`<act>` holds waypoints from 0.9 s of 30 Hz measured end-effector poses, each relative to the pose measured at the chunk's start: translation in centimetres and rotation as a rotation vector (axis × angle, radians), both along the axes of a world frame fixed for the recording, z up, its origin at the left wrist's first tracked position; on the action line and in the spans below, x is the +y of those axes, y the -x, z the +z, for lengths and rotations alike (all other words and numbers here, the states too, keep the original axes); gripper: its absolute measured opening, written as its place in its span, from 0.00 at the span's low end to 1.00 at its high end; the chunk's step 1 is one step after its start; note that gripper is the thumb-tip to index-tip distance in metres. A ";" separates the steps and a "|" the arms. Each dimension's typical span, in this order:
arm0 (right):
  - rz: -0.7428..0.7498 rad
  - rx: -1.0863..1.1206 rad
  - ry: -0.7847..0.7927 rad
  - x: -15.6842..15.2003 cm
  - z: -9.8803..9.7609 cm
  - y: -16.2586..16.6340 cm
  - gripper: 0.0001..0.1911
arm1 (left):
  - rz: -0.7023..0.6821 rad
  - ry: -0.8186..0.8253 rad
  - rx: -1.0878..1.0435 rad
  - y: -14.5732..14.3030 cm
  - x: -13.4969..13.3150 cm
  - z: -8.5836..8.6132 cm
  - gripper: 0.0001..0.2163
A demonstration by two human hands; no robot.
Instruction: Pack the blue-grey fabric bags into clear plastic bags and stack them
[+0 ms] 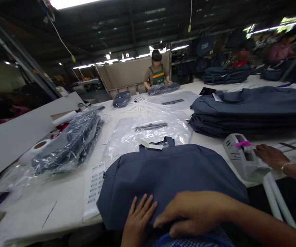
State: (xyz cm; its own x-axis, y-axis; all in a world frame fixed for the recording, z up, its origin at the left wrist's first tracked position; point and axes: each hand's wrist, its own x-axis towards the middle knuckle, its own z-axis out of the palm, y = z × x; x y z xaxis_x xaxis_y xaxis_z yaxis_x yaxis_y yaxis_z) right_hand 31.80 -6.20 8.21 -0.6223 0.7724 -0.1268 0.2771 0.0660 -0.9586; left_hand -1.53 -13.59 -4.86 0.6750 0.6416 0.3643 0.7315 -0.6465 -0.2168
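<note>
Grip released on both, left hand and right hand lie flat on navy bag, likely pinning it smooth against worktop.

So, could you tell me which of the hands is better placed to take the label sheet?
Probably the left hand: it rests on the navy bag nearer the label sheet; the right hand lies farther off.

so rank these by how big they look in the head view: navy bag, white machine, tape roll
1. navy bag, though nearness to the camera inflates it
2. white machine
3. tape roll, clearly smallest
</note>
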 end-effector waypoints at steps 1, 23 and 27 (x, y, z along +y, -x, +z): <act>0.239 0.076 0.077 0.8 0.4 3.9 0.11 | 0.005 0.012 -0.019 0.0 0.0 0.0 0.32; 0.273 0.385 0.125 11.8 -11.8 18.9 0.11 | 0.567 0.548 -0.273 -4.7 27.7 8.0 0.59; 0.302 0.372 0.131 12.1 -12.0 19.1 0.09 | 0.540 0.477 -0.469 -6.7 29.6 7.8 0.52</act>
State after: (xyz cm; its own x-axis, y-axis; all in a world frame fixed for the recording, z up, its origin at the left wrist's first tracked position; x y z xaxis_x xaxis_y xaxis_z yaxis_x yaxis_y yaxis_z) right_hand 12.70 5.91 -3.75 -0.8376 0.5428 0.0621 -0.0978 -0.0371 -0.9945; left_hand 5.22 16.02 2.93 0.0800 0.9870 0.1391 0.9113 -0.1290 0.3909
